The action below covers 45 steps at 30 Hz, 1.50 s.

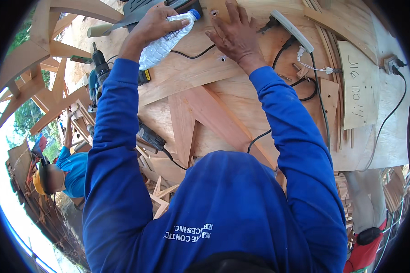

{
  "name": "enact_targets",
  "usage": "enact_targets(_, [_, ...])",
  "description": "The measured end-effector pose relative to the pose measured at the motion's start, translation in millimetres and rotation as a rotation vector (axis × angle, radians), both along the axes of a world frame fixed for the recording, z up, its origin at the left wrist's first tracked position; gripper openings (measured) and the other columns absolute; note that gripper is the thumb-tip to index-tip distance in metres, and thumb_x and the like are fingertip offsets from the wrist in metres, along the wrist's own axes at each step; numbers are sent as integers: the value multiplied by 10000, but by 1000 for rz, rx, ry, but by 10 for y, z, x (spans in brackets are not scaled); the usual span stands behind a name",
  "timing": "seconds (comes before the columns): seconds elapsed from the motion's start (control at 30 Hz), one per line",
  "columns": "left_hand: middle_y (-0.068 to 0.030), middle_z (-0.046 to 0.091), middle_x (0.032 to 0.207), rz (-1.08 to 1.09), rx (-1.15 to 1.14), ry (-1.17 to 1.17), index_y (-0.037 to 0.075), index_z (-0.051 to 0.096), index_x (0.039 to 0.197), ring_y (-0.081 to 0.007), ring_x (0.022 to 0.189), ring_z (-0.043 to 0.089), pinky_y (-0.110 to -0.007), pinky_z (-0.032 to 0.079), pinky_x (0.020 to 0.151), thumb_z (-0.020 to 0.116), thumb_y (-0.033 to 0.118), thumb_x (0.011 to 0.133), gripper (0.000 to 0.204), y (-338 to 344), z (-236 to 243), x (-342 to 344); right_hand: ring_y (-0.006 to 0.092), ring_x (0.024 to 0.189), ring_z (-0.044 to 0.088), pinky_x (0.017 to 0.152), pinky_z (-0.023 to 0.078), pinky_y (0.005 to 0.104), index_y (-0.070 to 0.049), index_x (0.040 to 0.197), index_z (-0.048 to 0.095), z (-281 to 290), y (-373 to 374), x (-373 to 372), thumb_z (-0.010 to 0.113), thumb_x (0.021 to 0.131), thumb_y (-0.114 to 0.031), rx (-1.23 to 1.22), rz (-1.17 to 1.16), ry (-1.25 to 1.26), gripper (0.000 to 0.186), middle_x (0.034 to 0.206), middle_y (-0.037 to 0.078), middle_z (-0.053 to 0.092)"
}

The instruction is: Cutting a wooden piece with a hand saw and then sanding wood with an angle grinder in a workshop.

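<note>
Bottle (pixel 166 42) clear plastic, in L hand (pixel 152 25)

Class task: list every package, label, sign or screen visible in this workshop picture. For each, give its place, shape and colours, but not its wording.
Water bottle: clear crinkled plastic, blue cap, held in the left hand over the bench.
Plywood panel: pale, curved edges, dark handwriting, on the bench's right side.
Shirt print: white lettering on the blue back.
No screens.
</note>
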<state>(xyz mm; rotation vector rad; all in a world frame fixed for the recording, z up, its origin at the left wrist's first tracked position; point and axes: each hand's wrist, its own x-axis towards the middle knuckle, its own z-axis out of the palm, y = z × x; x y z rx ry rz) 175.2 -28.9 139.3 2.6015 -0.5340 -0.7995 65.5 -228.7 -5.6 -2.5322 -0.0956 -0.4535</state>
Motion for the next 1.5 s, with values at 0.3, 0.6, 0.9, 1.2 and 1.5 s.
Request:
enact_targets(0.3, [-82,689,759,160,-271,114,-19,729,995,-133,679,627,-302,486,620,773,458,884,491,247,-211,-543,413,1475,262,1004,330,731,-278,1392,553,125,146,75,489,932,-704,-197,-57,124,631,1607,168,265])
enact_targets(0.6, [-57,696,820,456,-396,103,-27,711,1015,-94,749,624,-266,498,679,774,416,901,461,575,-448,-947,429,1470,258,1070,271,747,-237,1448,511,26,125,124,534,897,-719,-43,-72,103,733,1604,173,263])
enact_targets(0.9, [-13,705,933,664,-844,-77,-13,703,1067,-50,806,594,-221,486,708,810,283,899,356,482,-230,-808,439,1442,320,1092,307,699,-234,1363,588,90,101,82,642,895,-599,-169,4,73,595,1580,167,322])
enact_targets(1.2, [-21,705,920,514,-979,-180,-15,682,1057,-61,799,615,-219,494,723,811,237,898,325,191,0,-277,375,1467,311,1151,292,621,-222,1260,663,185,78,81,718,841,-533,-5,20,39,525,1595,148,300])
enact_targets(1.5, [-24,714,923,500,-1128,-225,-7,677,1026,-65,782,626,-218,507,697,817,163,886,260,-623,3,218,345,1512,210,1177,207,613,-234,1346,605,107,8,133,705,807,-560,8,2,202,639,1598,177,271])
